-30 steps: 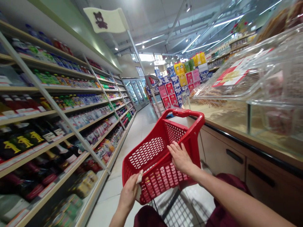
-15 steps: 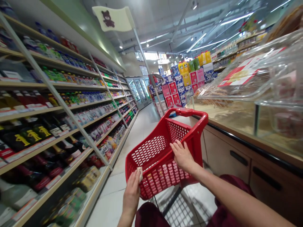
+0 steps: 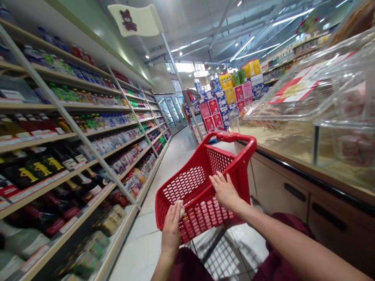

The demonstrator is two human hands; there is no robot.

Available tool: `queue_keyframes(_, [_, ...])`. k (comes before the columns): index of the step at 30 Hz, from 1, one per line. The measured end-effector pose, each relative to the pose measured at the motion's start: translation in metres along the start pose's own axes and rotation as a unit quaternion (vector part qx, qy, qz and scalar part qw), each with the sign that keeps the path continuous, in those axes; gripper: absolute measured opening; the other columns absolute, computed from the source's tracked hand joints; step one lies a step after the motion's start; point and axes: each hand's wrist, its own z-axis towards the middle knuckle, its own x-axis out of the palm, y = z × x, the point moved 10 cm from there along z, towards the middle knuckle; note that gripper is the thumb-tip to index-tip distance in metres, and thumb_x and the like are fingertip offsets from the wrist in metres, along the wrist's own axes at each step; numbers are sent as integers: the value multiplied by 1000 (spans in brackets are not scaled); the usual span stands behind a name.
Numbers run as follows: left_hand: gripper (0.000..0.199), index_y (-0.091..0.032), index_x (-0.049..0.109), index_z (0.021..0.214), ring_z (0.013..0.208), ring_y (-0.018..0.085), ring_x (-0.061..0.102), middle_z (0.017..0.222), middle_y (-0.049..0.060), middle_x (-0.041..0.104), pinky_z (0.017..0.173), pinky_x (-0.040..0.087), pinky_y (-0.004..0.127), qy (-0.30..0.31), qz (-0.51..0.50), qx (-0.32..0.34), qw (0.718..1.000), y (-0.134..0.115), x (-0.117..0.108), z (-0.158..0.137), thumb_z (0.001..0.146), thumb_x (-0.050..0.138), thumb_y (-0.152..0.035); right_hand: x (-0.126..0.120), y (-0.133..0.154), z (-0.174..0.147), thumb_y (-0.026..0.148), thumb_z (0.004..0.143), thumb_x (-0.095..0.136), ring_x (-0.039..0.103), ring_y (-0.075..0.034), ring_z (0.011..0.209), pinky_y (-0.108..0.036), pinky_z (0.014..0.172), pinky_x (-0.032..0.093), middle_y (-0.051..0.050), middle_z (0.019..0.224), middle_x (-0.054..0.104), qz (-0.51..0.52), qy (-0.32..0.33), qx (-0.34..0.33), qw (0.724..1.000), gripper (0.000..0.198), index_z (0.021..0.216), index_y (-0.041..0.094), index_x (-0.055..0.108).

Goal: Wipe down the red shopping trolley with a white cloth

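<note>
A red plastic shopping cart (image 3: 187, 183) with perforated sides stands in front of me, tilted in the view. My left hand (image 3: 172, 224) presses a small crumpled whitish cloth (image 3: 180, 208) against the near rim, toward the cart's left corner. Its fingers lie together over the cloth, which is partly hidden. Farther right along that same rim rests my right hand (image 3: 224, 191), fingers draped over the edge into the basket. The cart's handle (image 3: 227, 136) is on the far right side, apart from both hands.
Shelves of bottles and cans (image 3: 96, 132) line the left. On the right is a wooden counter (image 3: 281, 187) with clear plastic food boxes (image 3: 307, 86). Stacked cartons (image 3: 213, 113) and a pole with a bear flag (image 3: 134, 21) stand ahead. Glass-door coolers (image 3: 171, 111) are at the back.
My left hand has slid the cloth a little to the right along the cart's near rim. My right hand stays at its place on the rim.
</note>
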Motion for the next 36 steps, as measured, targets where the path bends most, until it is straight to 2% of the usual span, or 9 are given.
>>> queue_keyframes(7, [62,-22,18,133,127,21,24,133,8,39,99,36,46,4,-56,41,998,-76,35,61,77,29,1,3,4,0,12,72,37,17,-26,126,-51,100,12,-12,131,39,-21,6,-21,1000,58,131,11,32])
queue_keyframes(9, [63,-22,19,133,126,20,25,132,7,41,98,38,43,7,-47,40,998,-60,30,48,76,27,3,2,0,0,10,73,35,18,-26,126,-50,101,13,-11,132,39,-26,2,-18,999,58,131,12,32])
queue_keyframes(13, [66,-27,21,132,125,18,28,130,3,44,99,37,39,7,-13,-25,1000,4,4,1,74,26,4,1,0,0,9,71,37,17,-27,127,-51,101,11,-11,132,38,-26,4,-8,1000,61,131,10,31])
queue_keyframes(15, [67,-27,20,132,124,18,30,129,3,45,99,37,41,2,-11,-49,999,8,2,0,73,26,4,2,1,0,11,71,38,16,-28,127,-52,101,10,-12,132,38,-23,3,1,1000,61,131,8,31])
queue_keyframes(21, [61,-22,21,133,127,20,23,132,6,40,100,35,45,13,-52,35,998,-70,31,56,76,29,1,6,4,0,10,71,37,16,-27,127,-51,100,13,-11,133,37,-30,1,-18,999,60,131,10,31])
queue_keyframes(24, [61,-24,22,132,127,19,24,132,4,41,99,37,40,23,-30,39,999,-41,19,29,77,29,1,5,-2,0,9,70,37,17,-26,127,-50,100,13,-10,132,38,-36,-1,-17,999,62,132,12,30])
queue_keyframes(27, [65,-27,19,133,125,17,29,131,3,43,100,36,38,32,8,-27,999,22,-4,-18,75,26,2,4,-4,1,8,70,36,17,-26,127,-51,101,11,-11,132,38,-37,-4,-6,999,62,131,12,31])
queue_keyframes(29, [67,-28,18,133,124,17,31,129,3,44,99,37,38,28,21,-60,998,38,-10,-27,75,26,3,5,-2,2,10,70,37,16,-28,127,-52,100,11,-12,132,38,-36,-2,3,999,61,131,10,31])
queue_keyframes(36, [61,-21,20,133,127,21,23,131,7,41,99,36,44,18,-39,28,999,-71,35,60,77,28,2,8,0,1,10,69,38,14,-26,127,-51,101,12,-10,134,36,-41,2,-15,999,62,131,11,31])
